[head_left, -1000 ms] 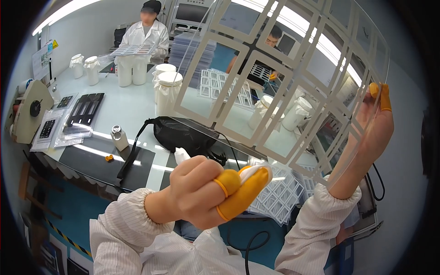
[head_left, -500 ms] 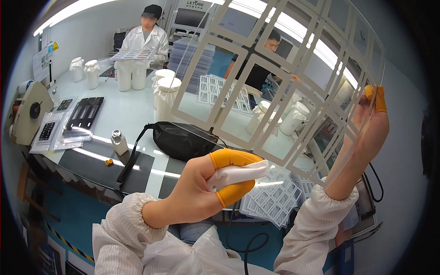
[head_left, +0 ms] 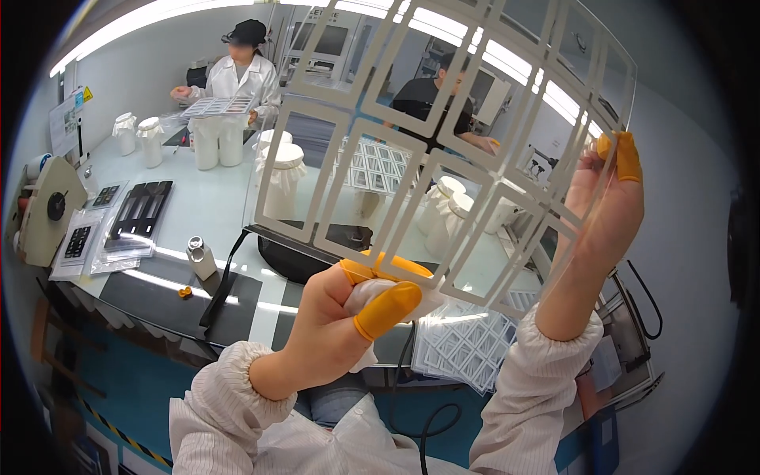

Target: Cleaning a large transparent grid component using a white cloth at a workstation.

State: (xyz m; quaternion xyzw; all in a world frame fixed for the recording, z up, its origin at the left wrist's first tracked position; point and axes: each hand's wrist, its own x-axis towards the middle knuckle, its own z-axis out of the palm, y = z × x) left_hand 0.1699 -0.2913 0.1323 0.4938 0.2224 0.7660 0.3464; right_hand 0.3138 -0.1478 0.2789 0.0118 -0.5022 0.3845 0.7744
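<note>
A large clear sheet (head_left: 429,131) printed with pale grey rectangular outlines is held up, tilted, in front of me. My right hand (head_left: 608,207) grips its right edge, with orange finger cots on thumb and fingertip. My left hand (head_left: 313,332), also in orange finger cots, is closed on a white wiping cloth (head_left: 366,294). That cloth is at the sheet's lower edge, with the thumb on the near side and the other fingers partly hidden behind. Below the sheet, a stack of similar outlined sheets (head_left: 463,348) lies at the table's near edge.
A black bag (head_left: 289,260) with a strap lies on the glass-topped table, beside a metal can-like bottle (head_left: 201,257). White cloth-covered jars (head_left: 283,186) stand farther back. Black panels (head_left: 141,212) lie left. Two people work across the table. A black cable (head_left: 427,431) hangs near my lap.
The sheet and my right hand have shifted left and slightly down. My left hand has brought the cloth to the sheet's lower edge, turning its thumb upward. The far person's hand has moved outward.
</note>
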